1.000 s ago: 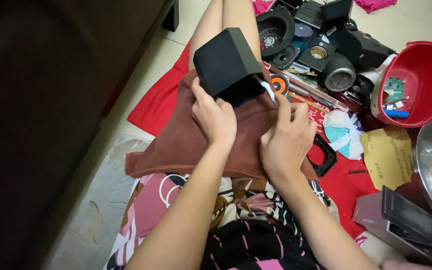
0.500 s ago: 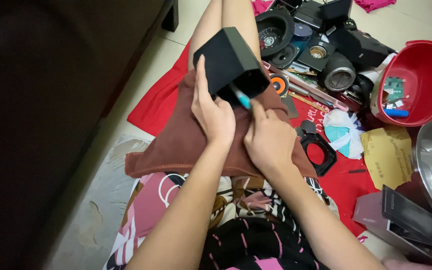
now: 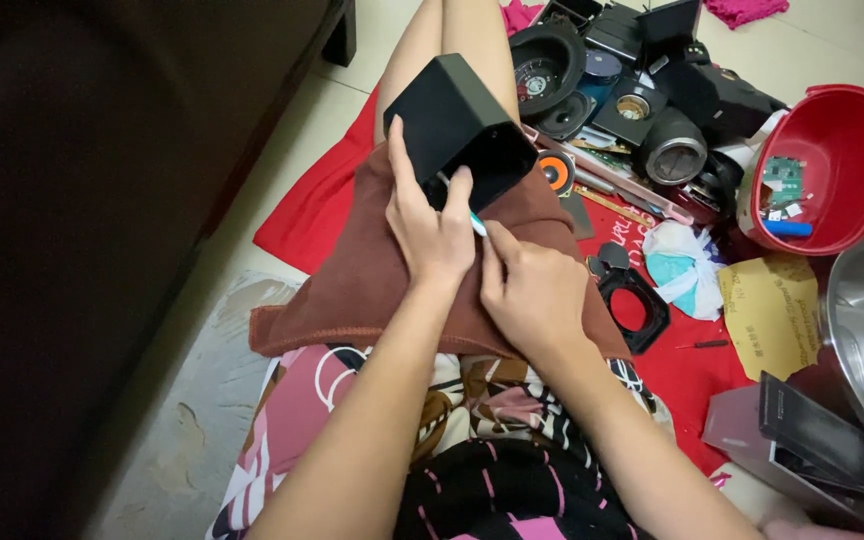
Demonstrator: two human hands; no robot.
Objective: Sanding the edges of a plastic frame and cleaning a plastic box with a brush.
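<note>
A: Where's the black box (image 3: 457, 128) rn?

B: On the brown cloth (image 3: 372, 275) over your lap, tipped so the open end faces you. Your left hand (image 3: 432, 225) has it, thumb on the near rim, index finger up the left wall, fingers spread wide but pressed on.

A: And the right hand (image 3: 532, 295)?

B: Fingers curled nearly closed round a thin tool w/ a pale blue handle (image 3: 476, 223), tip poking into the box mouth. Can't tell what the tip sits on, too dark in there.

A: What could go wrong?

B: My guess: the box rests on soft cloth and one edge only, so if you push hard it may roll off your leg. Tool tip is right beside your left thumb; a slip would jab it. Small bits could drop toward the speaker parts (image 3: 592, 90) and red tub (image 3: 832, 170) on the red mat (image 3: 312, 210) & get lost.
</note>
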